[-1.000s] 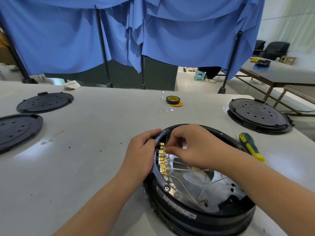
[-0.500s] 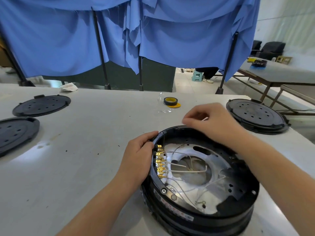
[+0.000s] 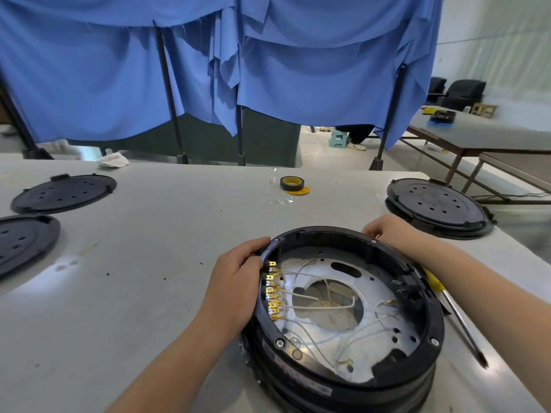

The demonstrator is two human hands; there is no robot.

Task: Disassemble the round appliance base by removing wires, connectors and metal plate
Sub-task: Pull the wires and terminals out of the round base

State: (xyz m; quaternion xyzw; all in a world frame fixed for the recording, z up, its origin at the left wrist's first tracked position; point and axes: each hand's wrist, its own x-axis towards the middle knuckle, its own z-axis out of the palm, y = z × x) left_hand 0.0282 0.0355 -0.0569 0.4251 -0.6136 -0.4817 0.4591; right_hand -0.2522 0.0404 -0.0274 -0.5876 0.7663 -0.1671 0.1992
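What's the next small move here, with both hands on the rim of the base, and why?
Probably bring the right hand back to the gold connectors and pull one off. Several white wires are plugged in along the left inner wall, while the left hand steadies the round base beside them.

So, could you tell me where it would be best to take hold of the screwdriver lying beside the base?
Probably by the yellow handle of the screwdriver, coming from the right side of the base. The handle end is partly hidden under the right forearm, and the shaft lies flat on the table, tip toward the near edge, so the thicker handle gives more to grip.
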